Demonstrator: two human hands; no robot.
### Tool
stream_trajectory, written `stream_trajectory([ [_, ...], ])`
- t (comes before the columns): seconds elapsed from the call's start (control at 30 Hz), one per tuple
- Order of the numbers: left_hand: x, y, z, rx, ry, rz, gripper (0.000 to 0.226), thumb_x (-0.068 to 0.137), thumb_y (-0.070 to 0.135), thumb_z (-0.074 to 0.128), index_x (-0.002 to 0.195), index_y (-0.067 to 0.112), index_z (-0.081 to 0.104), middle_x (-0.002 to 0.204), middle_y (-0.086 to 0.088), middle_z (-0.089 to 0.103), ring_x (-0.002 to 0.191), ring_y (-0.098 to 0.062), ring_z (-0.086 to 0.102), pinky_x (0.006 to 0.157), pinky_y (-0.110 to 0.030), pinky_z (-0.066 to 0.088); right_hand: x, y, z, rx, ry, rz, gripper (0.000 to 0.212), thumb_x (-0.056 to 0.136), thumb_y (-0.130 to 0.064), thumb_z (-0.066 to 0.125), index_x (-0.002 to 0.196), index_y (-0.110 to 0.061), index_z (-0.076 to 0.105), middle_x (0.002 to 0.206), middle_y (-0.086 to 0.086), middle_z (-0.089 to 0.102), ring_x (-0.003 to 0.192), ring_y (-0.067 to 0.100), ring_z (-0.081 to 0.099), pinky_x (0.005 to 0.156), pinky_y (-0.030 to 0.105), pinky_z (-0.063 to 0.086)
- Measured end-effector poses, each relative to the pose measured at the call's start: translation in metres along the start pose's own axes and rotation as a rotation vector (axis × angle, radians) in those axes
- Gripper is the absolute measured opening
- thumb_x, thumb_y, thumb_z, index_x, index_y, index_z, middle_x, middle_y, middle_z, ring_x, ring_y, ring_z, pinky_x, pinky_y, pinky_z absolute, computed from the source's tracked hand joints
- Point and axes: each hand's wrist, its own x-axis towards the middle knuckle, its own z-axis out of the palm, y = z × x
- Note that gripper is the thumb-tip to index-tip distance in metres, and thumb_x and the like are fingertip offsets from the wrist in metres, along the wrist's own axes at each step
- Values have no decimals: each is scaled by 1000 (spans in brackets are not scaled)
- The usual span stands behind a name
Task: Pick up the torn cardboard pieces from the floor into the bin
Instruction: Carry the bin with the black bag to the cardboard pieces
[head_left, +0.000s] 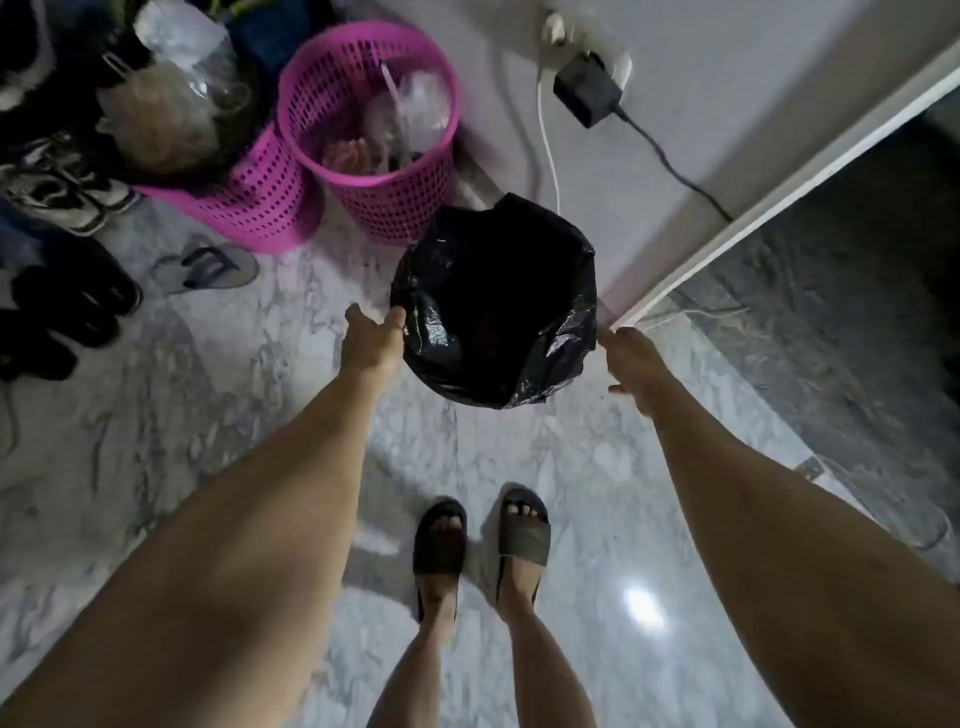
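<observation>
A bin lined with a black plastic bag (558, 338) stands on the marble floor by the white wall, its inside dark. My left hand (371, 340) touches the bag's left rim with fingers spread. My right hand (631, 364) is at the bag's right rim; its fingers are partly hidden, so the grip is unclear. No torn cardboard pieces are visible on the floor.
Two pink mesh baskets (415, 192) with plastic trash stand behind the bin. Shoes and sandals (67, 291) lie at the left. A charger and cables (587, 93) hang on the wall. A white door frame (779, 202) runs at the right. My feet in slippers (480, 540) are below.
</observation>
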Motion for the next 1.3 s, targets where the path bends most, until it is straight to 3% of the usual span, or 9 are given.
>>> stream_trajectory([
  [0.13,51,-6,18,92,-23,14,63,103,39,48,154,8,29,154,-15,42,139,-32,43,109,-37,36,52,4,20,63,81,-9,43,97,-36,49,136,-18,56,125,0,58,115,21,54,97,42,47],
  [0.33,91,-12,32,102,-61,50,42,100,31,56,134,7,55,133,-12,62,123,-31,58,100,-35,45,88,17,30,195,85,72,36,96,-37,47,121,-17,65,116,6,68,105,27,65,73,35,51],
  [0.47,102,-8,37,147,55,94,44,100,23,54,140,5,53,139,-12,58,125,-31,58,99,-31,44,106,23,34,250,77,92,31,96,-31,51,117,-16,67,110,10,70,97,25,66,65,32,53],
  [0.63,130,-21,41,84,-25,44,27,91,27,65,115,15,72,116,-13,71,107,-33,67,96,-41,53,124,36,42,321,131,106,17,98,-18,54,106,-12,68,93,10,64,82,26,61,63,31,50],
  [0.73,147,-36,41,-43,-42,-36,11,75,29,65,80,24,73,101,-15,75,93,-35,72,87,-51,59,123,40,36,414,108,160,14,99,-19,54,96,-14,67,87,7,61,73,23,56,64,32,45],
  [0.8,138,-32,40,-127,-102,-65,7,87,18,64,89,18,71,100,-15,73,86,-32,71,82,-52,60,119,44,27,495,73,211,14,98,-20,54,90,-16,65,85,3,61,69,19,55,63,31,45],
  [0.9,115,-24,37,-175,-154,-85,19,101,6,52,114,5,65,98,-13,68,75,-22,64,69,-37,57,106,52,12,606,65,260,13,97,-14,54,90,-12,64,82,3,59,69,18,53,66,31,47],
  [1.1,46,-5,19,-155,-229,-89,14,102,6,51,109,4,63,91,-11,66,72,-21,63,63,-35,54,38,51,-32,681,64,291,17,94,0,51,94,-8,67,78,6,57,67,20,50,65,32,47],
  [1.3,-43,37,0,-139,-295,-35,14,101,5,52,100,8,65,87,-8,67,71,-20,62,68,-36,54,-62,36,-89,653,182,214,20,95,-35,60,92,-16,64,76,1,59,65,18,53,60,30,42],
])
